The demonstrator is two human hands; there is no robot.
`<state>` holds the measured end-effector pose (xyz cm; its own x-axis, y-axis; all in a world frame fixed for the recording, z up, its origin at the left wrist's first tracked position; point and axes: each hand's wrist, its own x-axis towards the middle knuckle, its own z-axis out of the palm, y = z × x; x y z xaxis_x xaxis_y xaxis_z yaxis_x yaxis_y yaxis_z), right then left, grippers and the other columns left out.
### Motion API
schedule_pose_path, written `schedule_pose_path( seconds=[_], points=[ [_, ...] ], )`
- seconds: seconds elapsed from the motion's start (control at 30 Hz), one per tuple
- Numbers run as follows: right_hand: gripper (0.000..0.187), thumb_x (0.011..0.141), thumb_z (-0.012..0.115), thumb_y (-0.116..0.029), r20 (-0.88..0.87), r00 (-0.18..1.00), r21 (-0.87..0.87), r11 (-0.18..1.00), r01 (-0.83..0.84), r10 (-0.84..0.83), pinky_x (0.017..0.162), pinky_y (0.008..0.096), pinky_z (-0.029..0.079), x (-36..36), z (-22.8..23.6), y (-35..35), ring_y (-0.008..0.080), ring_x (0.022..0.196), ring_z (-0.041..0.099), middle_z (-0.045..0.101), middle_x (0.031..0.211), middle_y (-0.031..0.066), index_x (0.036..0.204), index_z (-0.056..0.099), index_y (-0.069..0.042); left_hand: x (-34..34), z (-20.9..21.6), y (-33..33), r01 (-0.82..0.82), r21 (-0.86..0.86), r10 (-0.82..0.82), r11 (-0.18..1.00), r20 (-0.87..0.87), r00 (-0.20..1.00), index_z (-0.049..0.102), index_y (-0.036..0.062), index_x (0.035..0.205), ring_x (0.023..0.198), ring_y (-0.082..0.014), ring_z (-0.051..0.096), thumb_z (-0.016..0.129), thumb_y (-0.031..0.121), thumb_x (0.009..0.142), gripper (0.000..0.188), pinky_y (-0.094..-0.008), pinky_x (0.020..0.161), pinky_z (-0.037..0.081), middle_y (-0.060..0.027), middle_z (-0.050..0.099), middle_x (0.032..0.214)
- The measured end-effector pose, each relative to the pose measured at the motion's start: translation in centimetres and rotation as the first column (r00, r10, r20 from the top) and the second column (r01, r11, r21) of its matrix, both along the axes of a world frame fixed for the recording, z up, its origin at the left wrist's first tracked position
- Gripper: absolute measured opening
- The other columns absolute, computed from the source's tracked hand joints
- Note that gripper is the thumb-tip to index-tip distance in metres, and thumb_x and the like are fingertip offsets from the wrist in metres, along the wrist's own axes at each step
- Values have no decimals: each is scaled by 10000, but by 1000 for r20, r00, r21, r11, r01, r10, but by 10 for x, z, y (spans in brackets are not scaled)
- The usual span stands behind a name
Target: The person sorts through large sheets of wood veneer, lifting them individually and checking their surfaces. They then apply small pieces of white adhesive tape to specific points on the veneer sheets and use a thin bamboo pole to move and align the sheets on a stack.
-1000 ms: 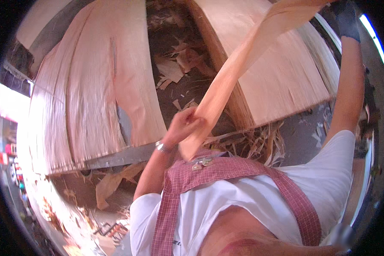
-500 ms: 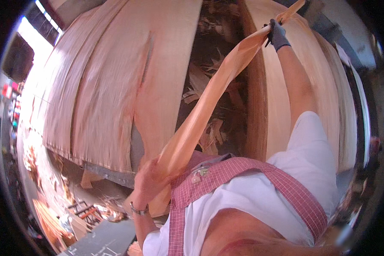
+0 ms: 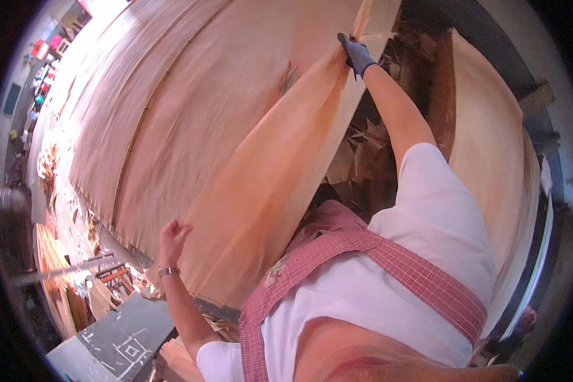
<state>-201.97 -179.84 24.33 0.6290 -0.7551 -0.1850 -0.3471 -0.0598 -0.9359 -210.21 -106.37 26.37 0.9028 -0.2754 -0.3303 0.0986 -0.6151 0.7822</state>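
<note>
A long, thin sheet of wood veneer (image 3: 261,172) slants from lower left to upper right, spread wide at its near end and bunched narrow at the far end. My right hand (image 3: 358,56), in a grey-blue glove with dark fingertips, is closed around the bunched part at the far end. My bare left hand (image 3: 174,239), a watch on its wrist, is closed in a pinch at the left edge of the near end. Beneath lies a wide stack of pale veneer sheets (image 3: 191,108), with a torn slit near its right side.
Right of the stack is a dark gap holding torn veneer scraps (image 3: 356,159). Beyond it stands a second veneer stack (image 3: 490,127). A grey board with chalk-like marks (image 3: 118,340) lies at the lower left, near wood strips (image 3: 54,274) and shavings.
The veneer, earlier a narrow twisted strip over the gap, has swung left over the stack and its near end has opened out. Both my hands have shifted left in view.
</note>
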Motion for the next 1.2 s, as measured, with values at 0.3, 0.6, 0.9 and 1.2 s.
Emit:
schedule_pose_path(
  seconds=[0.3,0.6,0.9,1.2],
  points=[
    [633,794,691,-552,-96,995,-787,612,-77,1,809,400,508,112,-43,-61,324,968,615,630,1068,178,1134,592,-27,67,-88,-64,-123,648,-26,752,216,976,644,52,915,901,-331,654,710,271,794,259,-436,781,486,-144,691,948],
    [423,880,611,-243,-645,430,-696,-254,-672,632,845,435,543,50,-75,-21,331,1239,489,498,1373,111,1298,557,-213,30,-85,-110,-455,844,-175,282,512,841,643,91,952,1037,-298,602,690,305,808,262,-525,903,406,-127,654,1011],
    [473,933,579,-273,-630,345,-673,-266,-690,696,1055,476,383,89,-83,-35,391,1296,404,454,1409,169,1381,482,-158,-135,-88,-240,-998,50,842,-36,-537,-57,516,29,1020,685,-218,668,649,485,879,496,-338,518,543,-92,632,784],
    [524,970,512,-325,-707,396,-664,-359,-656,586,1065,482,363,84,-94,-44,397,1297,391,409,1441,189,1462,377,-204,-164,-105,-226,-903,-113,715,-414,-654,-245,584,103,868,557,-146,626,731,449,826,379,-280,439,514,-20,627,704]
  ],
)
